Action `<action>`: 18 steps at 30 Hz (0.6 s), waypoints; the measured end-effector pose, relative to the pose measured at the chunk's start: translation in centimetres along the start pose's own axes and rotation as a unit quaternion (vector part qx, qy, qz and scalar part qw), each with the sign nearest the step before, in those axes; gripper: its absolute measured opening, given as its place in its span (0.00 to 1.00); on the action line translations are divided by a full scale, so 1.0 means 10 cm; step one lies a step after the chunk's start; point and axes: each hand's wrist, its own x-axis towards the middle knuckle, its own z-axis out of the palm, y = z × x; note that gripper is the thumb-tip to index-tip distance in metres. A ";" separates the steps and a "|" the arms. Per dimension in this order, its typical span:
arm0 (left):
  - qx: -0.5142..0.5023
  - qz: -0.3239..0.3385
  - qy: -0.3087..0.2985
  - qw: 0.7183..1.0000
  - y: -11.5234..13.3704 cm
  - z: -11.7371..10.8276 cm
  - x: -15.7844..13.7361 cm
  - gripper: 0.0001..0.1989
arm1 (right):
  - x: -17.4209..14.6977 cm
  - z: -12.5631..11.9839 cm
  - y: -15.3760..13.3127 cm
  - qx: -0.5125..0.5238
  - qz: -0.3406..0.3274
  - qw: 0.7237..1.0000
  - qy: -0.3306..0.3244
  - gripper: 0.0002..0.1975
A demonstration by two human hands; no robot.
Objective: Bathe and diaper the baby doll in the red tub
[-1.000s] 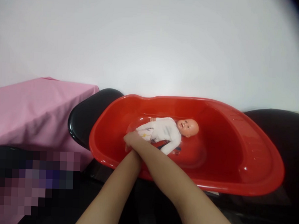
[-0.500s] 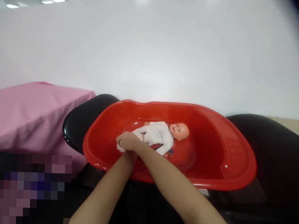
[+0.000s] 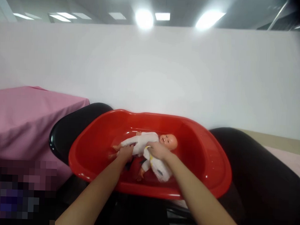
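Note:
A baby doll [image 3: 141, 141] in white clothes lies on its back in a red baby bathtub [image 3: 212, 150], head to the right and bare feet to the left. My left hand [image 3: 126, 153] is closed at the doll's near leg, its fingers partly hidden. Over the doll's chest, my right hand [image 3: 157, 150] grips a white cloth [image 3: 160, 170] with yellow edging and a dark print. The cloth hangs down on the near side, beside the doll's near arm. What kind of cloth it is, I cannot make out.
Black rounded surfaces flank the tub, one on the left [image 3: 78, 123] and one on the right [image 3: 249, 162]. A pink cloth-covered table [image 3: 41, 112] stands farther left. Behind the tub rises a white wall [image 3: 151, 73].
My hands were together at the doll's feet. They have parted, the right one moving right to the chest with the white cloth. The doll's feet now show bare, and the view has tilted up.

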 end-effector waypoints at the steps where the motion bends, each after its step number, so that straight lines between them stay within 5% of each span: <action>1: -0.018 -0.006 -0.007 1.000 -0.01 0.03 0.02 0.31 | 0.04 0.03 -0.02 -0.016 -0.004 1.000 -0.002 0.17; 9: -0.039 -0.010 0.002 0.999 -0.14 0.29 0.17 0.23 | 0.16 0.39 -0.37 -0.077 -0.110 0.990 -0.053 0.16; 13: -0.067 -0.022 -0.019 0.997 -0.17 0.35 0.18 0.31 | 0.16 0.42 -0.32 -0.110 -0.098 0.986 -0.076 0.18; 16: -0.125 -0.016 0.005 0.992 -0.10 0.18 0.15 0.34 | 0.22 0.43 -0.23 -0.135 -0.071 0.984 -0.090 0.17; 18: -0.190 -0.011 0.082 0.978 0.05 -0.11 0.06 0.28 | 0.27 0.46 -0.15 -0.111 -0.078 0.987 -0.083 0.17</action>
